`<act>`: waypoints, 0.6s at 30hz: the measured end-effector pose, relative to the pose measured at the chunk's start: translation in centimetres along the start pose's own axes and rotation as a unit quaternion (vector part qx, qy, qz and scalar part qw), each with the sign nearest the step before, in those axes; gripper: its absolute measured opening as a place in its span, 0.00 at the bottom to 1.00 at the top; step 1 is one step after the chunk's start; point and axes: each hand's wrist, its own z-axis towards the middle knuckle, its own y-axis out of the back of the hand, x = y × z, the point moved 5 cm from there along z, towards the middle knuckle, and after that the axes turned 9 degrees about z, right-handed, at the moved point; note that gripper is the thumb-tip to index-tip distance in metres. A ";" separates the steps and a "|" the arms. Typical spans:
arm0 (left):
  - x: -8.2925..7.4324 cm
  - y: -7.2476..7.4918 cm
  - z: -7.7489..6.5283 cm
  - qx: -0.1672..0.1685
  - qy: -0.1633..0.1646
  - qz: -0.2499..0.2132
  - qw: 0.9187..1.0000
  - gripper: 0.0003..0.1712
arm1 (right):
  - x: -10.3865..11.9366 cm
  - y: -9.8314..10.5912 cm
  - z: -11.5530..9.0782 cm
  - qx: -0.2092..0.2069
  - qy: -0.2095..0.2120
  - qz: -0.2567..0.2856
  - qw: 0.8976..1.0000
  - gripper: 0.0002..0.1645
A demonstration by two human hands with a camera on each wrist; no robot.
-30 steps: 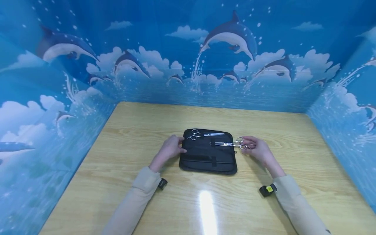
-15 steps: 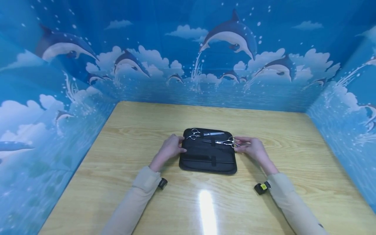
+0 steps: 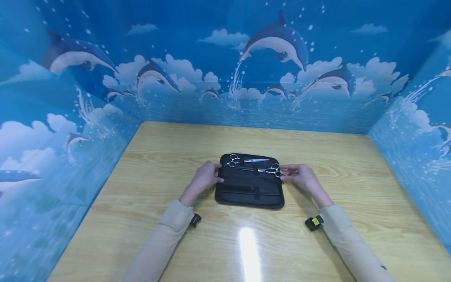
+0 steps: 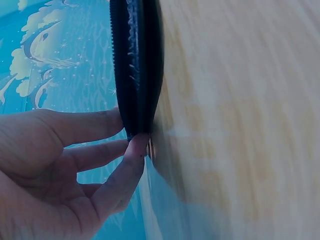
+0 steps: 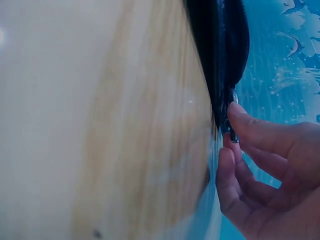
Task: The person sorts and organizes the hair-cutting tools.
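An unfolded black zip case (image 3: 232,182) lies on the wooden table between both hands. My left hand (image 3: 204,175) pinches its left edge between thumb and fingers, which the left wrist view shows from close up. Two pairs of silver haircutting scissors are in the case. The upper pair (image 3: 256,160) points its blades right, its finger rings at the left. The lower pair (image 3: 265,170) points left, with its blades through an elastic loop (image 3: 256,170). At the case's right edge, my right hand (image 3: 303,177) holds this lower pair by the finger rings.
Across the lower part of the case run a narrow flap and a second loop (image 3: 256,193). Behind the table (image 3: 169,149) and at its sides hangs a blue curtain (image 3: 225,105) printed with dolphins. A bright light reflection lies on the tabletop near the front.
My right hand has moved left, sliding the lower scissors deeper through the loop until the finger rings lie over the case's right edge. The left hand has stayed in place on the case.
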 end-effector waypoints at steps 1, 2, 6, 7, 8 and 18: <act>0.0 0.0 0.0 0.000 0.001 -0.001 1.000 0.36 | 0.0 0.0 0.0 -0.001 0.001 -0.003 1.000 0.29; 0.0 0.0 0.0 0.000 0.001 -0.001 1.000 0.36 | 0.1 0.0 0.1 0.000 0.001 -0.004 1.000 0.28; 0.0 0.0 0.0 -0.001 -0.002 0.001 1.000 0.35 | 0.4 -0.2 0.1 -0.003 0.006 -0.007 1.000 0.28; 0.0 0.0 0.0 -0.002 -0.003 0.001 1.000 0.35 | 0.5 -0.2 0.1 -0.005 0.006 -0.007 1.000 0.28; 0.0 0.1 0.0 -0.002 -0.004 0.002 1.000 0.35 | 0.6 -0.2 0.1 -0.006 0.009 -0.010 1.000 0.28; -0.2 0.1 -0.1 -0.006 -0.014 0.011 1.000 0.33 | 1.7 -0.4 0.5 -0.016 0.004 -0.064 0.998 0.25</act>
